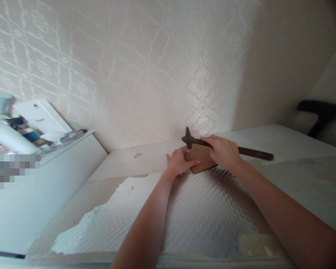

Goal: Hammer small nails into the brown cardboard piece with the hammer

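Observation:
My right hand (226,151) is wrapped around the wooden handle of a hammer (257,153). The hammer's dark metal head (188,139) is over the far left corner of a flat brown board (202,160). Gripping that board's left edge is my left hand (180,162), thumb lying across its top face and the other fingers partly hidden. Several tiny shiny pieces, perhaps nails, show on the board near the hammer head. More small dark bits that look like nails (137,155) lie loose on the white tabletop to the left.
A crinkled silvery quilted sheet (207,213) covers the near part of the table (123,158). At left a white cabinet (70,179) carries a white box (42,117) and assorted bottles. Patterned wallpaper rises behind, and a black chair part (319,110) stands at far right.

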The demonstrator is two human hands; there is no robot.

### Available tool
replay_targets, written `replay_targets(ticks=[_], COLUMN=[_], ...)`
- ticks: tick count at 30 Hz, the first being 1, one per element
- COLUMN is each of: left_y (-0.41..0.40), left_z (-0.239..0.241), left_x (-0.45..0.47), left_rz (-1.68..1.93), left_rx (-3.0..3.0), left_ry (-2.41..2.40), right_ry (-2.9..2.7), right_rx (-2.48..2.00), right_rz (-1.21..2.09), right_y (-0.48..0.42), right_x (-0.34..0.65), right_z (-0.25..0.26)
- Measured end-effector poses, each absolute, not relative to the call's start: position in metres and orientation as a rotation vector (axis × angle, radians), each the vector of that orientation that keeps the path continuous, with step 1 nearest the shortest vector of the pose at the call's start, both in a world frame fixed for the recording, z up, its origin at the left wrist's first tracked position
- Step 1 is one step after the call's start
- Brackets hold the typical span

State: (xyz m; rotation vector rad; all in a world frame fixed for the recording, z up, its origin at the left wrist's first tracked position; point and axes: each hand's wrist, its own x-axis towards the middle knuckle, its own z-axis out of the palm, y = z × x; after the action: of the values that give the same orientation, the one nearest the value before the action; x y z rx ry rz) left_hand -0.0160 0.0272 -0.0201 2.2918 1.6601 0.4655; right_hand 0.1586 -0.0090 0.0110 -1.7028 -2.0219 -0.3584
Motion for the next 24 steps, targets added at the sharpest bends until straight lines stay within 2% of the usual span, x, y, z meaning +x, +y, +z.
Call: replay_targets(ticks=[6, 24], left_y=[0.022, 0.020], left_z=[-0.017, -0.002], left_x=[-0.013, -0.029], left_rz=[0.387, 0.231], left_rx=[2.285, 2.324], left_ry=[1.803, 1.583], right_ry=[-1.907, -1.349], right_rx=[-1.749, -2.188], right_rz=[-0.360, -0.171], right_y=[-0.005, 0.012], right_x=[0.161, 0.210], right_z=[0.008, -0.012])
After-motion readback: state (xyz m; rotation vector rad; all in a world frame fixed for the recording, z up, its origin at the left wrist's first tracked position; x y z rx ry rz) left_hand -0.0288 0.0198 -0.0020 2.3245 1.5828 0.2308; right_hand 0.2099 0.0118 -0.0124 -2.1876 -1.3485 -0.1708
